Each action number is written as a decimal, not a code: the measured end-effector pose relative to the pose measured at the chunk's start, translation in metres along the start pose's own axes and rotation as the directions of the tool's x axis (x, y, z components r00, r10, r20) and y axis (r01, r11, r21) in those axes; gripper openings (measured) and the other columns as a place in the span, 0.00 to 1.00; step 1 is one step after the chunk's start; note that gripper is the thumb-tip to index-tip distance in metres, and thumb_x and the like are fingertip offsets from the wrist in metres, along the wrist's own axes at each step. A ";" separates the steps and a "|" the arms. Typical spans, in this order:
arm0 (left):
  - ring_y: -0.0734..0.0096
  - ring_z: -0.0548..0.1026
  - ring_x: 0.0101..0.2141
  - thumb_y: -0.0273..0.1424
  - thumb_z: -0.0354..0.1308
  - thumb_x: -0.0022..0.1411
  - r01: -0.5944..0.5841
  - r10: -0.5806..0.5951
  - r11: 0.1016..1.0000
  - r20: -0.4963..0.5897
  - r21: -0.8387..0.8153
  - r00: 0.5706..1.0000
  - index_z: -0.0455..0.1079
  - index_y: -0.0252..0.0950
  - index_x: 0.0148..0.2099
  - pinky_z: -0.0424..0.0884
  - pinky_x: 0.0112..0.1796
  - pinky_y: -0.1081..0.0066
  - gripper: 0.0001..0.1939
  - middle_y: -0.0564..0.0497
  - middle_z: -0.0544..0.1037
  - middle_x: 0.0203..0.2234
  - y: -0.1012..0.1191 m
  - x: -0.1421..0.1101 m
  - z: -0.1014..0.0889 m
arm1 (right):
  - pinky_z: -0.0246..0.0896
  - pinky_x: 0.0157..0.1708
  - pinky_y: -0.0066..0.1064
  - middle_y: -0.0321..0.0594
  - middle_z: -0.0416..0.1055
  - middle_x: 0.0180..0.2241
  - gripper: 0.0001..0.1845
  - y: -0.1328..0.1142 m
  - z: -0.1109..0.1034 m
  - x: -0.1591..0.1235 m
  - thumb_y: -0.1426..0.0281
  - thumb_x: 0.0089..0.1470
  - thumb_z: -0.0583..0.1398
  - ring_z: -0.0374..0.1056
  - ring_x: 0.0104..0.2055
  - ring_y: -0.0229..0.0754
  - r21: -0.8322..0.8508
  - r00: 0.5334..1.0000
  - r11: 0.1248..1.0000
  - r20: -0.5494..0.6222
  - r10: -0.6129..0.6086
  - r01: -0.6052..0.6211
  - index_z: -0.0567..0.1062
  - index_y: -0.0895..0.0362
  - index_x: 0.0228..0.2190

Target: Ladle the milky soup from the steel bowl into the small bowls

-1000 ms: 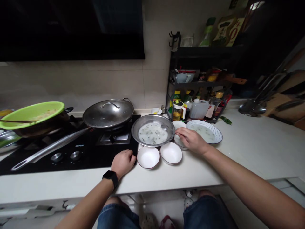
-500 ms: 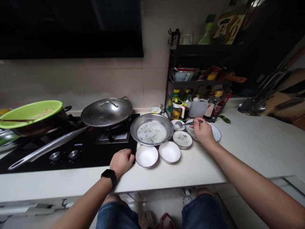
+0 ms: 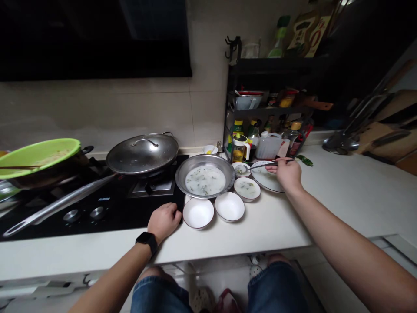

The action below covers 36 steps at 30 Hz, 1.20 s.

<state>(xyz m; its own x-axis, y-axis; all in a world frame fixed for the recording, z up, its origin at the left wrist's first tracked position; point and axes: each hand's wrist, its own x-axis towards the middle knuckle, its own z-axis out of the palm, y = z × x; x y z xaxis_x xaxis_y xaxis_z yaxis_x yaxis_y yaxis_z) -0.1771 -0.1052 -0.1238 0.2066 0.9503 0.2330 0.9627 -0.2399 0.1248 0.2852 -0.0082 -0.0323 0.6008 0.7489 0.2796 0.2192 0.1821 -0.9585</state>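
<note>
My right hand (image 3: pixel 288 174) grips the dark handle of a long spoon (image 3: pixel 260 166) over a plate (image 3: pixel 267 177) of pale liquid. The spoon's head is at a small white bowl (image 3: pixel 241 173). In front of that is a bowl (image 3: pixel 247 189) of milky liquid with green bits. A metal basin (image 3: pixel 182 182) holds more of the same liquid. My left hand (image 3: pixel 164 221) rests curled at the edge of the cooktop, holding nothing I can see. Beside it stand two white bowls (image 3: pixel 198 214) with bare insides; the second bowl (image 3: pixel 230 207) is to the right.
On the cooktop (image 3: pixel 107 191) sit a lidded wok (image 3: pixel 143 152), its long handle pointing front left, and a green basin (image 3: pixel 65 152) with chopsticks. A black rack (image 3: pixel 273 111) with bottles and jars stands at the back. Utensils (image 3: pixel 340 143) and boards lean at the right.
My right hand has moved right and a little up, with the spoon handle lying flatter. The left hand stays resting in place. The whole view has shifted slightly.
</note>
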 end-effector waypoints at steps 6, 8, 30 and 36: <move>0.60 0.75 0.38 0.31 0.50 0.67 -0.024 0.025 1.000 -0.029 0.007 0.999 0.63 0.41 0.30 0.67 0.42 0.63 0.11 0.46 0.76 0.33 -0.001 0.000 0.001 | 0.82 0.26 0.38 0.38 0.73 0.20 0.06 -0.014 -0.001 0.005 0.67 0.61 0.60 0.81 0.24 0.50 0.095 1.000 0.995 -0.024 -0.011 0.013 0.68 0.54 0.34; 0.59 0.75 0.38 0.31 0.50 0.67 -0.024 0.024 1.000 -0.028 0.002 0.999 0.63 0.41 0.30 0.67 0.42 0.63 0.11 0.46 0.76 0.33 -0.001 0.000 0.001 | 0.82 0.26 0.39 0.38 0.73 0.20 0.06 -0.023 0.002 0.004 0.66 0.62 0.60 0.82 0.25 0.51 0.105 1.000 0.994 -0.023 -0.008 0.010 0.68 0.53 0.34; 0.57 0.73 0.38 0.29 0.52 0.66 -0.082 0.081 0.997 -0.120 -0.003 0.989 0.66 0.41 0.30 0.68 0.44 0.59 0.10 0.45 0.74 0.32 -0.005 0.001 0.007 | 0.79 0.46 0.42 0.47 0.83 0.41 0.11 -0.035 0.020 -0.087 0.66 0.69 0.56 0.81 0.45 0.48 0.044 0.326 0.437 0.600 -0.731 0.898 0.79 0.53 0.42; 0.58 0.73 0.36 0.29 0.53 0.65 -0.099 0.096 0.995 -0.159 -0.008 0.983 0.63 0.42 0.29 0.69 0.42 0.60 0.10 0.47 0.73 0.30 -0.007 0.001 0.009 | 0.75 0.43 0.42 0.44 0.82 0.31 0.10 -0.031 0.004 -0.050 0.66 0.69 0.55 0.80 0.39 0.51 -0.283 0.601 0.535 0.275 -0.750 0.796 0.77 0.53 0.41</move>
<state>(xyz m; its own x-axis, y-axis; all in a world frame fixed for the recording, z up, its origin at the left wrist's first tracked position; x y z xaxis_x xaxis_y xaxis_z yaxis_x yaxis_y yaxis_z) -0.1819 -0.1004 -0.1334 0.2681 0.8789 0.3945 0.9361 -0.3345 0.1091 0.2450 -0.0486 -0.0166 -0.0146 0.4891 0.8721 0.8134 0.5131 -0.2742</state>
